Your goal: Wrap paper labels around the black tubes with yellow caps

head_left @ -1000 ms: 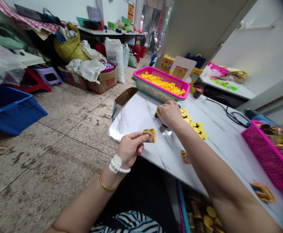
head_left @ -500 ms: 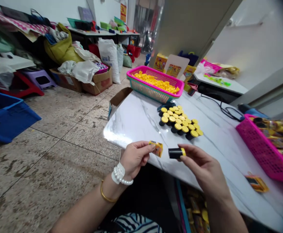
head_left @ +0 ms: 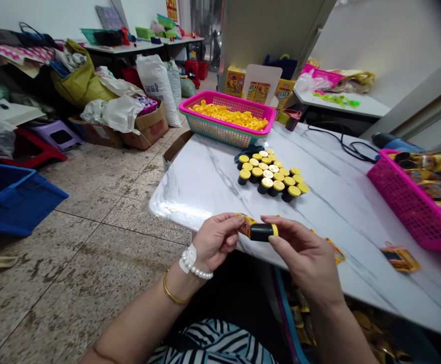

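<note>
My left hand (head_left: pixel 218 240) pinches a small yellow printed sleeve (head_left: pixel 246 226) between thumb and fingers. In my right hand (head_left: pixel 307 260) is a short black bottle (head_left: pixel 260 232) with a yellow cap, lying sideways and gripped at the cap end. The bottle's black end meets the sleeve; whether it is inside the opening I cannot tell. Beyond my hands, a cluster of black bottles with yellow caps (head_left: pixel 267 174) stands upright on the white marbled table (head_left: pixel 205 187). More printed sleeves (head_left: pixel 400 258) lie flat to the right, and another (head_left: pixel 336 250) shows partly behind my right hand.
A pink basket (head_left: pixel 394 202) on the right holds wrapped bottles. At the table's far side stands a pink-and-teal basket (head_left: pixel 220 132) of yellow pieces. Below the near edge is a container (head_left: pixel 286 313) with wrapped bottles. A black cable (head_left: pixel 343 139) curves across the back right.
The bottle in my right hand has moved left and now meets the sleeve, where a gap showed before. The view has shifted slightly, uncovering a sleeve behind my right hand.
</note>
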